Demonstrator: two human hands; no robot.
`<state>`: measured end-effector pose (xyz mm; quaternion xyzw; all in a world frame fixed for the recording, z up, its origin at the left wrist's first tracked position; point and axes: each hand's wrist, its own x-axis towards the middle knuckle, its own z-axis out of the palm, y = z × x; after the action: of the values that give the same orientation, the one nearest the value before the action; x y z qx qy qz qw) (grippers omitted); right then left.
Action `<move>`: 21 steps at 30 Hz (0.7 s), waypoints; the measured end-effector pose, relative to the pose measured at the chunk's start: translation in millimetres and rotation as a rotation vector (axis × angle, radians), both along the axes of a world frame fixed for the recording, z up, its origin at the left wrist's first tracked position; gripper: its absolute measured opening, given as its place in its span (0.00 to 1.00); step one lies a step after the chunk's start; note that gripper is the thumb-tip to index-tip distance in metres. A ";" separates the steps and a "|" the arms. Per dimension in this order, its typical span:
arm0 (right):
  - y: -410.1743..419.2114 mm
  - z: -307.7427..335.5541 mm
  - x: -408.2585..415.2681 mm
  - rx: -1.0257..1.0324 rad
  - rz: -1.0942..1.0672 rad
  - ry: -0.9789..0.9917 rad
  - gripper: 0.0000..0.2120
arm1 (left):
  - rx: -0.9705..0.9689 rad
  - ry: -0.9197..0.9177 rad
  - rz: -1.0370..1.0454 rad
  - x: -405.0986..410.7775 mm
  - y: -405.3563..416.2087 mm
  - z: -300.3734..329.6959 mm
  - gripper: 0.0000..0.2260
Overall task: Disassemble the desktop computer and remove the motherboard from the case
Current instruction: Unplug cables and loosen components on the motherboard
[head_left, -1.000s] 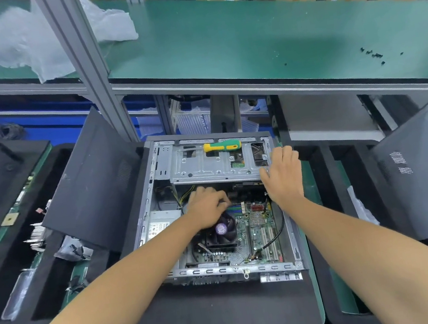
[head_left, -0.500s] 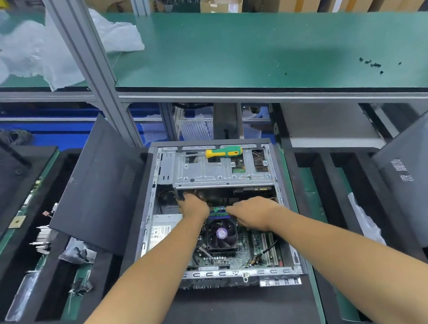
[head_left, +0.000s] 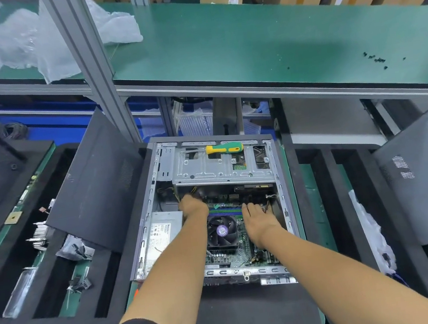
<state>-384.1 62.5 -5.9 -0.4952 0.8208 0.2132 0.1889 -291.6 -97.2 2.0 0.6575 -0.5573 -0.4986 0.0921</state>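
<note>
We free cables inside the open grey steel computer case [head_left: 146, 236] before lifting the green motherboard [head_left: 241, 242].
Beside the black cooler fan [head_left: 221, 231], our left hand [head_left: 193, 207] curls its grip, contents hidden; our right hand [head_left: 260, 222] lies spread; connectors come next.

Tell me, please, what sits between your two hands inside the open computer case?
In the head view, the CPU cooler fan and the RAM slots lie between the left hand and right hand.

Black foam tray [head_left: 255, 317] bearing open computer case [head_left: 149, 224], green bench [head_left: 246, 40] behind
</note>
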 end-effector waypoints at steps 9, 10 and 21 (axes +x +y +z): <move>8.7 -1.4 6.0 -0.056 -0.071 0.090 0.42 | -0.111 -0.309 -0.073 -9.2 9.2 7.1 0.14; 7.5 -0.1 5.3 -0.066 -0.105 0.069 0.42 | -0.105 -0.321 -0.077 -10.4 10.0 6.8 0.14; 4.8 3.2 1.0 -0.230 -0.323 -0.104 0.36 | -0.099 -0.344 -0.092 -14.9 10.5 -0.8 0.20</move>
<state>-383.0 67.3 -2.7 -0.3858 0.8976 0.0594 0.2050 -306.5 -86.7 1.2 0.7015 -0.6182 -0.3545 0.0046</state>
